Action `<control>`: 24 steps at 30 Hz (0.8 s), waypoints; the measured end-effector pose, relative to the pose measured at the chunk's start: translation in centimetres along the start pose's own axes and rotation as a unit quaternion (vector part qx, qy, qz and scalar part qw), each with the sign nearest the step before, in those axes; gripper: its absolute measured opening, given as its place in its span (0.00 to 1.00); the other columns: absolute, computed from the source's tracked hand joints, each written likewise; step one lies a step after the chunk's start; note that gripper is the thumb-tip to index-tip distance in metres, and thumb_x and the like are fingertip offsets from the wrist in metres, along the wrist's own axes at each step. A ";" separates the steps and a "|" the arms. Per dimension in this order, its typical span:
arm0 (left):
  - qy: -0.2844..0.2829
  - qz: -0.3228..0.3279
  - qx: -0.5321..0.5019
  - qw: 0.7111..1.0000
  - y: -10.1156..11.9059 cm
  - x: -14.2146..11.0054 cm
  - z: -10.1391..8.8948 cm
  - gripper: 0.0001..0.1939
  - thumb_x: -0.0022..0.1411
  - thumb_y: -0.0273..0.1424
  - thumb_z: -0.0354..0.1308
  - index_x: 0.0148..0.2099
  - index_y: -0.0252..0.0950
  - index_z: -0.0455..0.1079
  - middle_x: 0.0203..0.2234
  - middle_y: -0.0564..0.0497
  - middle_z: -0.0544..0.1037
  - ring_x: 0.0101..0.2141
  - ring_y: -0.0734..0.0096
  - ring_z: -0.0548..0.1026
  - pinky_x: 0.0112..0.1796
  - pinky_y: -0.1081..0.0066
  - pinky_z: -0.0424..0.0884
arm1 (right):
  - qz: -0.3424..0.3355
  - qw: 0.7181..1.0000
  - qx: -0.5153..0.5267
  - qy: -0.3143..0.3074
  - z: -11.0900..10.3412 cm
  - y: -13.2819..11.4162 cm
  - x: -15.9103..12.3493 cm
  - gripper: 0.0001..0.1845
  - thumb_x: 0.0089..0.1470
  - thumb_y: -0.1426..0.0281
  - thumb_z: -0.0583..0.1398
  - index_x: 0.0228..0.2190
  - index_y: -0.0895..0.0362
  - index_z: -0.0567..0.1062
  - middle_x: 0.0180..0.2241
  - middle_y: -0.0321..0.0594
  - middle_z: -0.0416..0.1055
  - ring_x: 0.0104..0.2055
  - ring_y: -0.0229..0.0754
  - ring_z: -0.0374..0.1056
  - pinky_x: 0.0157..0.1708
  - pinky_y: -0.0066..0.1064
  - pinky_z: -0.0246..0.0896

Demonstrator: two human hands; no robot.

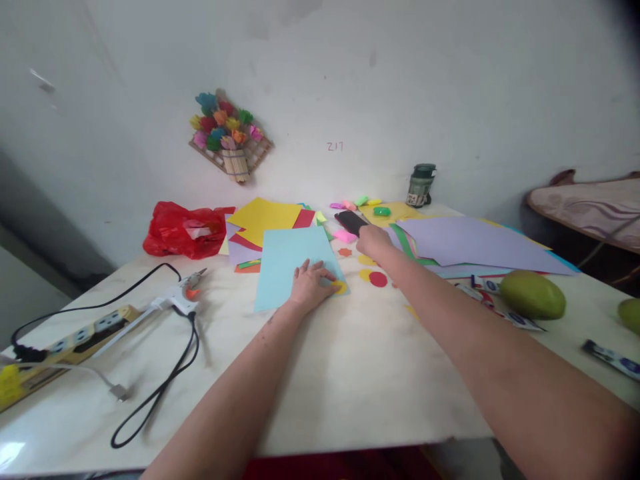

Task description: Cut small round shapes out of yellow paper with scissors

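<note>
My left hand lies on a sheet of light blue paper with its fingers apart. A small yellow paper cutout sits by its fingertips at the sheet's lower right corner. Stretched toward the back of the table, my right hand is closed around the near end of a black elongated object, whose kind I cannot make out. Close to that hand are a pink piece, an orange cutout and a red paper circle with yellow cutouts partly beside it.
Yellow paper and a red plastic bag lie back left. A glue gun with its cord and a power strip are at left. Purple paper, a green mango-like fruit and small tubes are at right.
</note>
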State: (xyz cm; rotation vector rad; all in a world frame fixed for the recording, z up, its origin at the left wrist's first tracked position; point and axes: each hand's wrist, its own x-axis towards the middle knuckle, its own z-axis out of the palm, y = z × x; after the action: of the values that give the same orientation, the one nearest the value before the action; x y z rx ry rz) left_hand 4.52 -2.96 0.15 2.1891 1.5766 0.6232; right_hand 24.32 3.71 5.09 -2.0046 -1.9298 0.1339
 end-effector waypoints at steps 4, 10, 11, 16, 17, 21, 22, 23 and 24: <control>-0.001 -0.001 -0.001 1.000 -0.1 0.0 0.0 0.12 0.52 0.40 0.67 0.41 0.46 0.79 0.63 0.51 0.66 0.68 0.48 0.48 0.64 0.47 0.42 | 0.050 0.963 0.262 0.029 -0.4 -0.7 -2.5 0.11 0.58 0.67 0.58 0.39 0.60 0.75 0.28 0.46 0.75 0.29 0.43 0.73 0.30 0.32 0.70; -0.002 -0.001 0.004 1.000 -0.2 0.0 0.0 0.13 0.52 0.40 0.67 0.41 0.46 0.78 0.64 0.53 0.64 0.69 0.47 0.45 0.64 0.46 0.42 | 0.022 0.872 0.487 -0.027 2.4 -1.7 -6.1 0.07 0.57 0.65 0.59 0.32 0.56 0.67 0.20 0.33 0.68 0.18 0.34 0.62 0.20 0.26 0.65; -0.002 -0.003 0.007 1.000 -0.2 0.1 0.1 0.14 0.52 0.40 0.67 0.42 0.46 0.77 0.65 0.52 0.64 0.69 0.47 0.45 0.64 0.46 0.43 | 0.020 0.864 0.500 -0.047 2.8 -1.8 -6.4 0.06 0.57 0.66 0.58 0.32 0.56 0.67 0.22 0.33 0.69 0.19 0.33 0.64 0.21 0.25 0.65; 0.001 -0.012 0.030 0.999 -0.2 0.2 0.1 0.21 0.51 0.42 0.67 0.48 0.44 0.73 0.66 0.49 0.61 0.69 0.47 0.42 0.64 0.45 0.41 | 0.031 0.874 0.477 -0.087 3.6 -2.3 -7.5 0.03 0.58 0.72 0.56 0.31 0.57 0.70 0.25 0.37 0.75 0.24 0.34 0.70 0.25 0.22 0.65; 0.000 -0.019 0.039 0.999 -0.2 0.2 0.1 0.24 0.51 0.43 0.67 0.50 0.44 0.72 0.66 0.48 0.60 0.69 0.47 0.41 0.64 0.45 0.40 | 0.033 0.876 0.474 -0.087 3.7 -2.4 -7.6 0.04 0.58 0.73 0.57 0.31 0.57 0.70 0.25 0.38 0.75 0.25 0.34 0.71 0.25 0.22 0.65; -0.015 -0.052 0.081 0.995 0.0 0.1 -0.2 0.35 0.51 0.50 0.64 0.59 0.45 0.65 0.67 0.48 0.58 0.69 0.48 0.38 0.64 0.43 0.35 | 0.028 0.871 0.484 -0.077 4.1 -2.5 -7.6 0.06 0.57 0.76 0.58 0.28 0.58 0.72 0.22 0.36 0.74 0.23 0.33 0.70 0.24 0.21 0.64; -0.021 -0.057 0.089 0.994 0.0 0.0 -0.3 0.38 0.51 0.52 0.62 0.62 0.45 0.63 0.68 0.48 0.57 0.69 0.48 0.37 0.64 0.43 0.34 | 0.021 0.869 0.489 -0.074 4.4 -2.5 -7.5 0.06 0.56 0.77 0.59 0.27 0.59 0.72 0.21 0.35 0.74 0.22 0.32 0.69 0.24 0.21 0.64; -0.027 -0.061 0.096 0.993 0.1 0.0 -0.3 0.40 0.52 0.53 0.61 0.64 0.44 0.61 0.68 0.48 0.56 0.69 0.48 0.37 0.64 0.43 0.34 | 0.010 0.867 0.494 -0.071 4.7 -2.4 -7.4 0.06 0.56 0.77 0.59 0.27 0.58 0.72 0.21 0.34 0.73 0.22 0.32 0.69 0.24 0.21 0.64; -0.034 -0.065 0.104 0.992 0.1 0.0 -0.4 0.42 0.52 0.55 0.59 0.66 0.44 0.58 0.69 0.48 0.55 0.69 0.48 0.37 0.64 0.42 0.34 | -0.002 0.865 0.497 -0.068 5.0 -2.3 -7.2 0.06 0.56 0.77 0.59 0.27 0.58 0.72 0.21 0.34 0.73 0.22 0.32 0.69 0.24 0.21 0.65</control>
State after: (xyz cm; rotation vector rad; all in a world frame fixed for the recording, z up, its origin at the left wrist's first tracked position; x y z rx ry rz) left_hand 4.36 -3.02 0.54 2.2044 1.8008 0.3559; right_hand 20.14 -2.40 -0.16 -1.2813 -1.4265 1.0530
